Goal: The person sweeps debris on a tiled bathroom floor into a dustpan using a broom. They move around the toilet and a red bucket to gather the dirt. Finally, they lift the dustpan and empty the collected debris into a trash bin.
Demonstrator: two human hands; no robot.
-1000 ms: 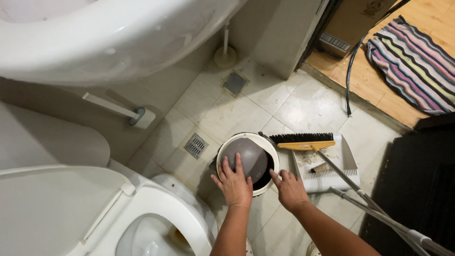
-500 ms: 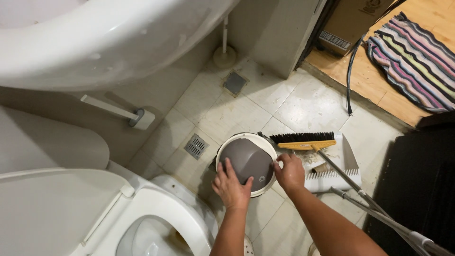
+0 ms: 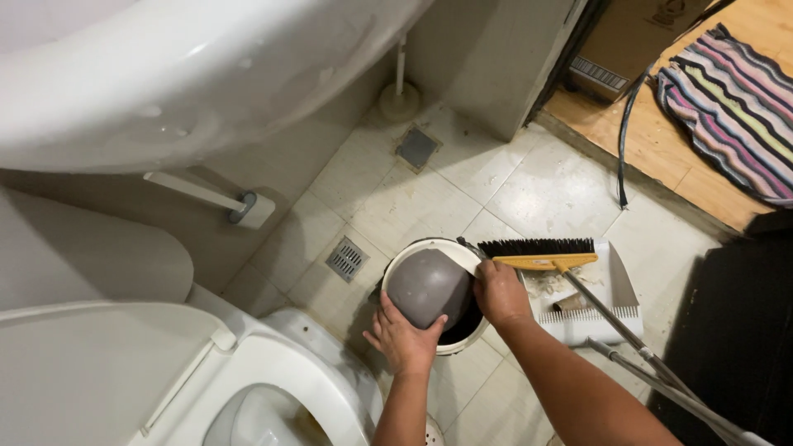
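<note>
Beside the toilet (image 3: 273,388), on the tiled floor (image 3: 529,190), a grey lid (image 3: 428,285) is gripped by the left hand (image 3: 405,339) over a white bin (image 3: 395,268), whose rim is clasped by the right hand (image 3: 500,293) near a broom (image 3: 541,252)

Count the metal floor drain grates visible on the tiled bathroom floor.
2. One square slotted metal drain grate lies left of the round white waste bin; one darker square drain cover lies near the wall corner. Others may be hidden under the fixtures.

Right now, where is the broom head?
In the head view, the broom head lies right of centre on the white dustpan, just right of the round bin and beside the right hand.
</note>
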